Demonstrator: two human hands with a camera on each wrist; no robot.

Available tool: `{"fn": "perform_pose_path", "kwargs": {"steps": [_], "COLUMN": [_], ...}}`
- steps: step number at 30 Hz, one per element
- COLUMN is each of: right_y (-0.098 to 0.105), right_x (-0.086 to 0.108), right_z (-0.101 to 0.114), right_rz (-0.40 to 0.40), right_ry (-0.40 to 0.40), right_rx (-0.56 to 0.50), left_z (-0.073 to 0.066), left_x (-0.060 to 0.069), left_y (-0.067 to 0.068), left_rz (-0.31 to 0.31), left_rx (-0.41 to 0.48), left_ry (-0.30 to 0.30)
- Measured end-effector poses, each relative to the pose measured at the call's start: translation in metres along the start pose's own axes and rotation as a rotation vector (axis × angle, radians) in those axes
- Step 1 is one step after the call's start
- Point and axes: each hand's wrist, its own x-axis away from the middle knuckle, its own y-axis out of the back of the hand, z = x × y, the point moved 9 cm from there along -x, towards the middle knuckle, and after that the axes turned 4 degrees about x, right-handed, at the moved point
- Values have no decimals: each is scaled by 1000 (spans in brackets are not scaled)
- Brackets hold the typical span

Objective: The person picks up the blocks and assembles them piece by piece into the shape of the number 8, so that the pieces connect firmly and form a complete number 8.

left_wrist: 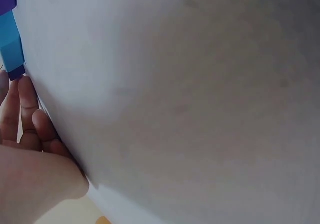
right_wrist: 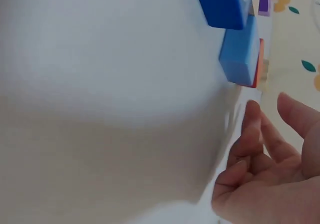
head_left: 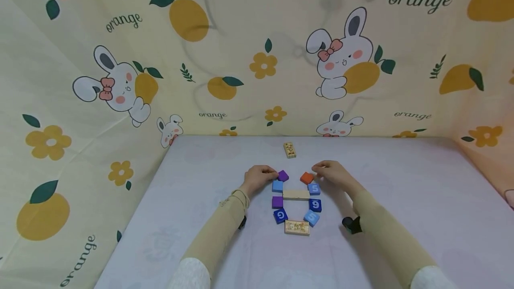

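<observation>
A ring of coloured blocks lies on the table. My left hand (head_left: 259, 179) is at its upper left, with the fingertips pinching the left edge of a tilted purple block (head_left: 283, 175). Below that is a light blue block (head_left: 277, 186), also in the left wrist view. My right hand (head_left: 332, 173) is just right of an orange block (head_left: 307, 178); in the right wrist view, its thumb and fingers (right_wrist: 253, 112) are apart and hold nothing. A light blue block (head_left: 314, 188) and a dark blue block (head_left: 315, 205) stand below the orange one.
A plain wooden block (head_left: 296, 195) bridges the ring's middle, and a printed wooden block (head_left: 297, 227) closes its near end. Another printed wooden block (head_left: 289, 150) lies farther back. Behind the table (head_left: 192, 168) hangs a patterned cloth (head_left: 257, 21).
</observation>
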Motion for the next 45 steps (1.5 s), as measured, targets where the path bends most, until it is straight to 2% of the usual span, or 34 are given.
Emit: {"fn": "perform_pose_path", "kwargs": {"steps": [3,7,12,15,23,32,36,41,45], "right_y": [4,3,-7,-13,-25,-18,-17,-14,-15], "right_x": [-8,-22,-34,-36,-37,-38,-35,-30,-27], "right_z": [16,39,58,64,61,62,61,56,52], "right_rz": [-65,-133,-149,-138,-71,-169,-188,-180,-152], "right_ry": [45,132,224,253,241,305,316,332,381], "right_rx": [43,152,301,382,502,601,661,640,628], "left_z": [0,-2,-3,-2,-2,-2,-2,-1,-1], "left_x": [0,1,0,1,2,2,2,3,3], "left_y": [0,0,1,1,0,2,2,1,1], "left_rz": [4,2,1,1,9,7,13,13,9], "left_rx": [3,-5,-2,3,16,18,21,28,24], "left_ry": [1,-15,-29,-25,-11,-7,-2,7,0]}}
